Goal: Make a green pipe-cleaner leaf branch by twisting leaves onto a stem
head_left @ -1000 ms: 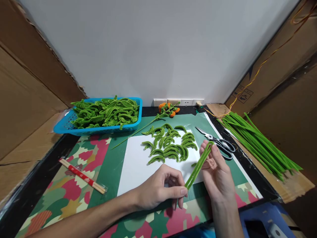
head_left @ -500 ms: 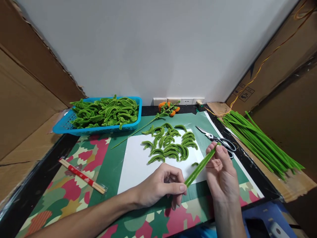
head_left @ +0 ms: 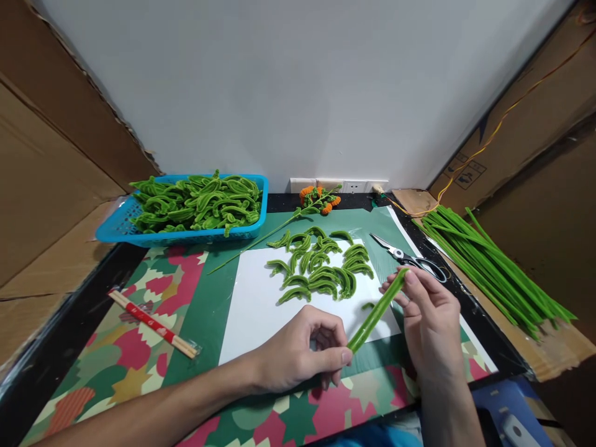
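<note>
A folded green pipe cleaner (head_left: 376, 315) is stretched slantwise between my two hands above the work mat. My left hand (head_left: 311, 351) pinches its lower end between thumb and fingers. At the upper end, my right hand (head_left: 431, 316) grips it with thumb and forefinger. Beyond them, several curved green pipe-cleaner leaves (head_left: 322, 275) lie grouped on a white sheet (head_left: 254, 304). One small green piece, partly covered by the held strip, lies apart nearer my hands. Scissors (head_left: 404, 254) rest just beyond my right hand.
A blue basket (head_left: 181, 239) heaped with green leaves stands back left. An orange flower stem (head_left: 279, 230) lies near the wall. Straight green pipe cleaners (head_left: 498, 267) are piled on cardboard at right. Wrapped chopsticks (head_left: 153, 324) lie at left. A yellow cable (head_left: 447, 186) runs from the socket.
My right hand has turned and shifted slightly right, its thumb and forefinger now at the strip's upper end. The left hand keeps its pinch. The view has shifted slightly.
</note>
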`<state>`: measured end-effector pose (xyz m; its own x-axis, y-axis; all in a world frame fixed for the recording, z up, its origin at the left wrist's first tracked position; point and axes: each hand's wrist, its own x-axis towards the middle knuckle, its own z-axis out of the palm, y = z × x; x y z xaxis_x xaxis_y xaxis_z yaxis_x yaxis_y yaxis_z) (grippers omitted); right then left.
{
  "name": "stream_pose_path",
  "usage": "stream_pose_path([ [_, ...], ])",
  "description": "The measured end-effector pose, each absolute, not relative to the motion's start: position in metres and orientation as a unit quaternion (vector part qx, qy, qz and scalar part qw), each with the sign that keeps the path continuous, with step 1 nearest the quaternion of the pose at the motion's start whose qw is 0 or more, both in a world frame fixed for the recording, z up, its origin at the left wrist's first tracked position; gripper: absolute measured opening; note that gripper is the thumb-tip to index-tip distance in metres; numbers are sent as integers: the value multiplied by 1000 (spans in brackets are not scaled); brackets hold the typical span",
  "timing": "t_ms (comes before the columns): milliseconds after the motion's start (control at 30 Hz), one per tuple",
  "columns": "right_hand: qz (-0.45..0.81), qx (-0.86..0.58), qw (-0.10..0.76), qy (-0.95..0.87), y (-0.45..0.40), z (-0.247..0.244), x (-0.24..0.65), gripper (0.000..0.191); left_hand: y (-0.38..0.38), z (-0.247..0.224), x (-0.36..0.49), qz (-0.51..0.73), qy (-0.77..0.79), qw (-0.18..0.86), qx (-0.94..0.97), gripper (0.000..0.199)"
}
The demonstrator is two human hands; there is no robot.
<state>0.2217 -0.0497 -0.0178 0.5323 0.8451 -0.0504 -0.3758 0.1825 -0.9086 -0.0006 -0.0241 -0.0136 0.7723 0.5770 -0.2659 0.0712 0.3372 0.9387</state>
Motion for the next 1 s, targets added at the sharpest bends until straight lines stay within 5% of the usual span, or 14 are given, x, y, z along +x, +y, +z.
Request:
stream_pose_path([
  [333, 517, -441, 642, -356, -53, -11, 246, 29, -22, -11, -2, 132, 294, 748, 580, 34],
  [1000, 327, -554, 655, -397, -57, -11, 252, 25, -23, -11, -1, 165, 326, 715, 596, 34],
])
